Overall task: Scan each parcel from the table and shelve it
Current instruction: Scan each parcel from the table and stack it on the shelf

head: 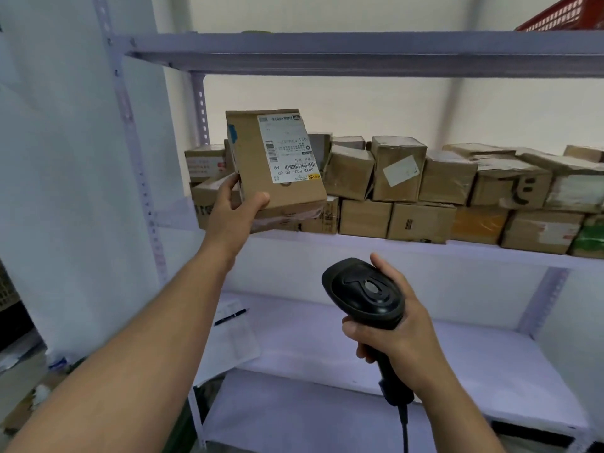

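Observation:
My left hand (233, 207) grips a flat brown cardboard parcel (258, 165) by its lower left corner, thumb on the front. The parcel stands tilted at the left end of the middle shelf (408, 248), its white shipping label (287, 148) facing me. My right hand (397, 328) holds a black handheld barcode scanner (364, 291) by the handle, below and to the right of the parcel. The scanner's head points up toward the shelf, and its cable hangs down.
Several cardboard parcels (447, 184) lie stacked in two layers along the middle shelf. On the lower shelf (392, 354) lie a paper sheet (232, 335) and a pen (230, 317). A red crate (565, 14) sits on the top shelf at the right.

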`<action>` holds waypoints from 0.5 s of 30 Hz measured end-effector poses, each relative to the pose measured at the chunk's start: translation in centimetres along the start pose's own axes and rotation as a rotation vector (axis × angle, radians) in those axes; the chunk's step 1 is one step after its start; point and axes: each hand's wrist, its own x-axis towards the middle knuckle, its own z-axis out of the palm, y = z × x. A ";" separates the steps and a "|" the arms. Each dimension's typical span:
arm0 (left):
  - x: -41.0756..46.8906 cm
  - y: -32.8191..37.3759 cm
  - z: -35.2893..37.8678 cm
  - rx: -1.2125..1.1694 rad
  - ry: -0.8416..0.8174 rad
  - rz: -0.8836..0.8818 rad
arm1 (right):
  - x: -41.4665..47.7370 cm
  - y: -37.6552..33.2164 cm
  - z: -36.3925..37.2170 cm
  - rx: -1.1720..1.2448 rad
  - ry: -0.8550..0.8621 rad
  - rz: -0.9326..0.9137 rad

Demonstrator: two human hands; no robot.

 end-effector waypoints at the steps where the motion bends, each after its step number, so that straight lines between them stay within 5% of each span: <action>1: 0.8 0.1 0.3 0.007 0.009 0.000 | 0.6 0.2 0.0 0.000 0.001 0.001; 15: 12.7 0.6 1.8 0.172 -0.110 -0.044 | 6.3 1.2 1.3 -0.037 0.119 0.033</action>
